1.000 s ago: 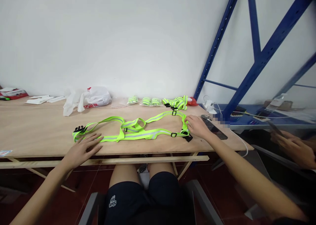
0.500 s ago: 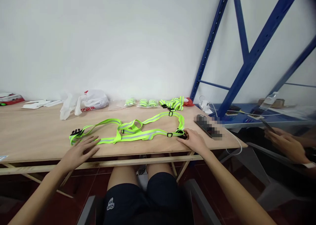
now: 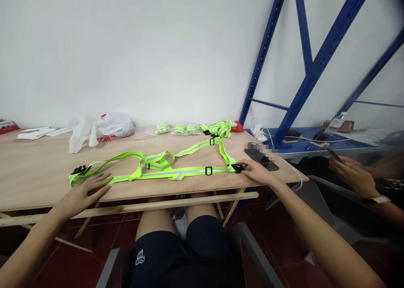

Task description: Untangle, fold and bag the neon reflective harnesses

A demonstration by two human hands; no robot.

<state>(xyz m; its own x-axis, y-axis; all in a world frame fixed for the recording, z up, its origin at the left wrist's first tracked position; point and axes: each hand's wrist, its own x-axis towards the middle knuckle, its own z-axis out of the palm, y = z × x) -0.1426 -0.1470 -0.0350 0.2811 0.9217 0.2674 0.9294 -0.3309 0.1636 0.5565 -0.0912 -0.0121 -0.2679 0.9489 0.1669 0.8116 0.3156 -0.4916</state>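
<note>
A fluorescent yellow-green reflective harness (image 3: 189, 171) with grey stripes and black adjusters lies spread along the table. My left hand (image 3: 83, 192) rests flat on the strap at the harness's left end, fingers stretched out and a little apart. Just beyond it is a black buckle part with prongs (image 3: 80, 169). At the other end, my right hand (image 3: 257, 171) has its fingertips closed on a black buckle (image 3: 238, 168). The lower strap runs nearly straight between both hands, while the upper strap bends in loops behind it.
Packed reflective straps (image 3: 186, 129) and a loose bundle (image 3: 221, 128) lie by the wall. White plastic bags (image 3: 115, 126) stand back left. A phone (image 3: 261, 158) and white cable (image 3: 296, 172) are near my right hand. Blue shelving (image 3: 309, 73) rises at right, where another person's hand (image 3: 356, 176) holds a phone.
My left hand has moved left and my right hand right. The harness ends are farther apart, and its lower strap lies straighter. The view has shifted slightly.
</note>
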